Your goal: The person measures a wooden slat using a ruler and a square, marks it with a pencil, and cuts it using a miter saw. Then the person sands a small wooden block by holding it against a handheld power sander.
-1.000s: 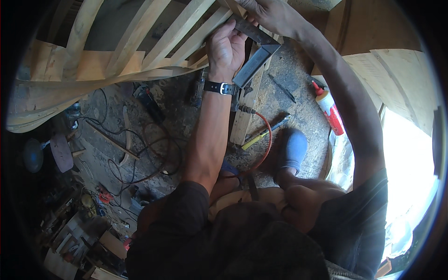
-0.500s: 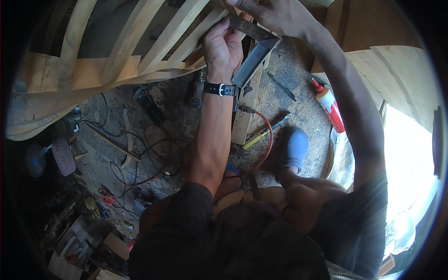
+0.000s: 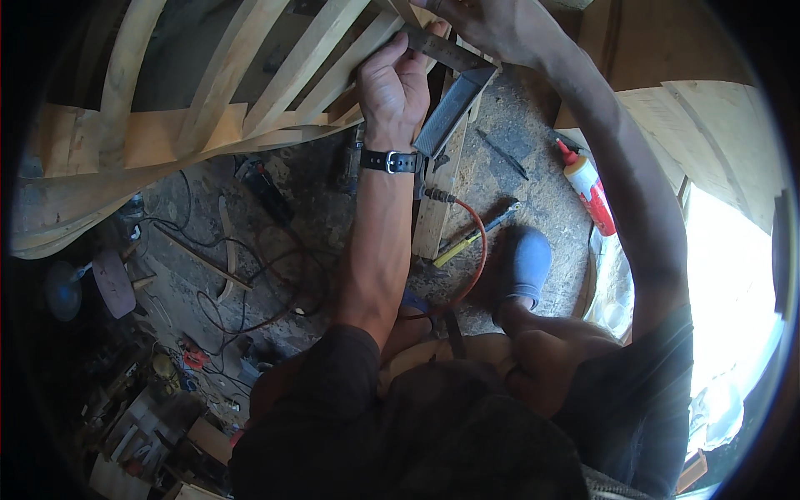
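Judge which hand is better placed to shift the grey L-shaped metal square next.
Probably the left hand: it holds the grey L-shaped metal square by its blade. The right hand reaches to the picture's top edge, its fingertips partly out of view, so its grip is unclear.

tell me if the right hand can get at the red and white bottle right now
Probably yes: nothing visible covers the bottle, though the right hand is up near the metal square and would have to move over.
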Tool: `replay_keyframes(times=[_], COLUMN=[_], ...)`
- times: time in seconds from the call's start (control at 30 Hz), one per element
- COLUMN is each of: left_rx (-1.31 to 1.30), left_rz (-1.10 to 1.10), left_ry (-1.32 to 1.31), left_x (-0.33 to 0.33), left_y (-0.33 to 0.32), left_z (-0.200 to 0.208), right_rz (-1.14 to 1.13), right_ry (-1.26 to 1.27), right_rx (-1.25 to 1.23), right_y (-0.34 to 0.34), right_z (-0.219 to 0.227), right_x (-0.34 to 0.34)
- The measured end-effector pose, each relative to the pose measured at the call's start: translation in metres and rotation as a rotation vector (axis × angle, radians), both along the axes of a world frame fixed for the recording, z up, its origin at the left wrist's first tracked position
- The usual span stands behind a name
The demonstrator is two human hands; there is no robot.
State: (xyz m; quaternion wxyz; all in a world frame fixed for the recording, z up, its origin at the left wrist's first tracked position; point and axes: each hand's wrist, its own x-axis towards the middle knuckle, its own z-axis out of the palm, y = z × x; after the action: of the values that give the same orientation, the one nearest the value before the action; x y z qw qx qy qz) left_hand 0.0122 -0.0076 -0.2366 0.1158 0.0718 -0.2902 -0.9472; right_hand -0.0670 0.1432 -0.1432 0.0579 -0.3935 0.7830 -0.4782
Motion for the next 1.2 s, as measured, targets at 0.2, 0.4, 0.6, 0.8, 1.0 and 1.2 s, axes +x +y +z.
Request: replay_keyframes(times=[0.2,0.4,0.6,0.8,1.0,1.2], left_rx=[0.016,0.012,-0.059,-0.017,-0.016,0.001], left_rz=[-0.048,-0.026,0.076,0.109,0.087,0.088], left_ry=[-0.012,-0.013,0.003,-0.07,-0.046,-0.075], left_x=[-0.001,-0.004,-0.007,-0.005,-0.008,-0.003], left_y=[0.0,-0.008,-0.004,0.001,-0.011,0.001], left_z=[-0.003,-0.015,-0.015,-0.004,-0.018,-0.005], right_rz=[-0.024,-0.008,-0.24,-0.359,-0.404,-0.397], right_ry=[0.098,0.04,0.247,0.245,0.234,0.179], right_rx=[0.003,-0.089,0.023,0.047,0.029,0.073], right_y=[0.008,0.01,-0.011,-0.032,-0.041,-0.039], right_z=[-0.005,-0.003,-0.008,-0.018,-0.031,-0.031], right_x=[-0.002,0.004,0.012,0.014,0.012,0.013])
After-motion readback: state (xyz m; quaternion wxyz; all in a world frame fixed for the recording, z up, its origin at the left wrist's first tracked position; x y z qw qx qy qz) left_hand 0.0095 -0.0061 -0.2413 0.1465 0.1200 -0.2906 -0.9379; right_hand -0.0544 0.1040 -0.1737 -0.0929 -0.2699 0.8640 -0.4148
